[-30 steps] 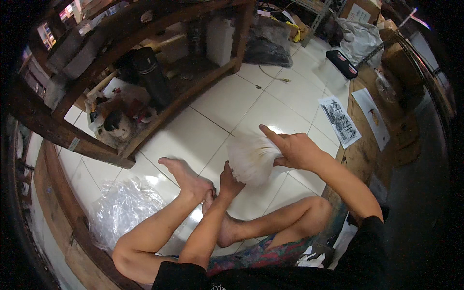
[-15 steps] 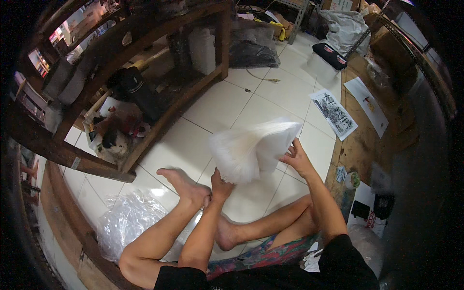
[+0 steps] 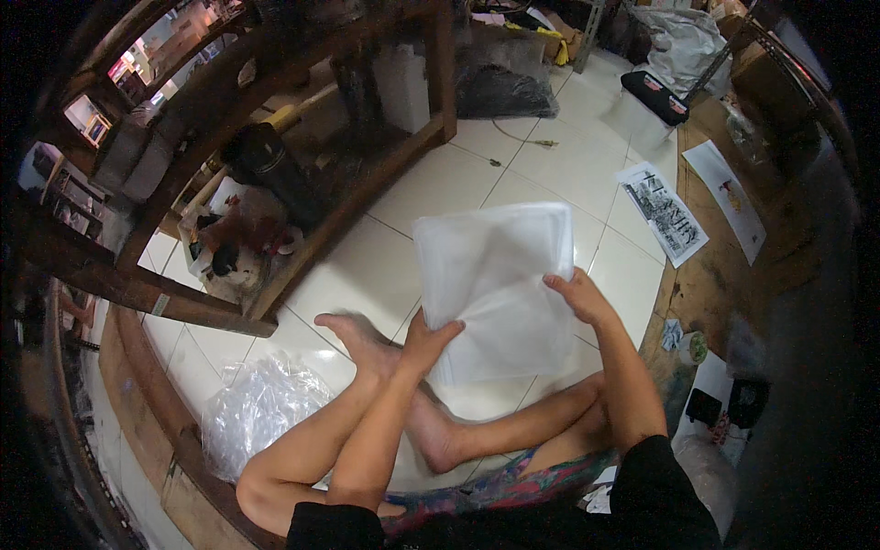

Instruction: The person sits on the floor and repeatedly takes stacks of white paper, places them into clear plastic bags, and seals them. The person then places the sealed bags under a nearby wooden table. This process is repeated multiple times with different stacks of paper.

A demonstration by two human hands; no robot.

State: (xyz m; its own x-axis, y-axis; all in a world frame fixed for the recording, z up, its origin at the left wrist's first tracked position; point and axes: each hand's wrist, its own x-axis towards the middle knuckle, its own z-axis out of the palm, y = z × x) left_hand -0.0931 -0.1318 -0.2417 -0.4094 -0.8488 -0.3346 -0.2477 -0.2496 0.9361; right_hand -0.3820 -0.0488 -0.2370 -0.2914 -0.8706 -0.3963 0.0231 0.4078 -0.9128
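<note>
1. You held a flat, translucent white plastic bag up in front of you, above the tiled floor, with your left hand closed on its lower left edge and your right hand pinching its right edge.
2. The bag hung spread between the two grips, its top corners free and reaching away from you.
3. Judging by that, you were at the step of spreading or straightening the bag; the next move probably called for keeping both edges taut so the thin film would not sag or slip from your fingers.
4. Below the grips lay your bare feet on pale glossy tiles.
5. Left of your left hand sat a crumpled heap of clear plastic and a dark wooden shelf frame; right of your right hand lay printed sheets on the floor.
</note>
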